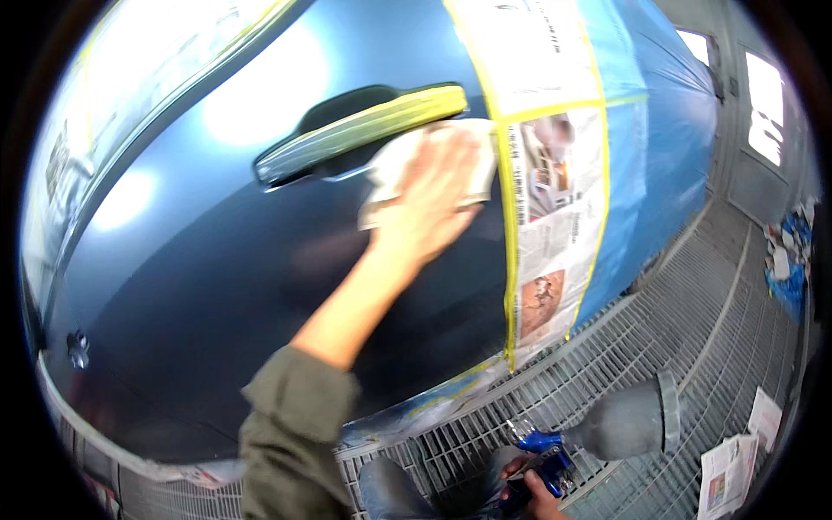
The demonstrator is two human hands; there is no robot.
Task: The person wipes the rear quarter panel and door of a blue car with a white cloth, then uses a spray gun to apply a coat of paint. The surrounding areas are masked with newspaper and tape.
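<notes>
My left hand [429, 191] lies flat on a cream-coloured cloth [390, 173], pressing it to the dark blue car door [364, 295] just below the door handle [355, 134]. The fingers are stretched out, and a rolled olive sleeve [299, 425] covers the forearm. Yellow tape and clear film cover the handle. Low down, near my knees, my right hand [533, 494] grips a blue spray gun [542, 459] fitted with a large grey cup [622, 422]. The gun lies tilted, its cup pointing right, well apart from the door.
Newspaper masking [555, 221] edged with yellow tape borders the door on the right, and blue sheeting [663, 130] follows it. Metal grating [667, 321] forms the floor. Loose paper [726, 475] lies at lower right, and crumpled waste [790, 260] is heaped by the wall.
</notes>
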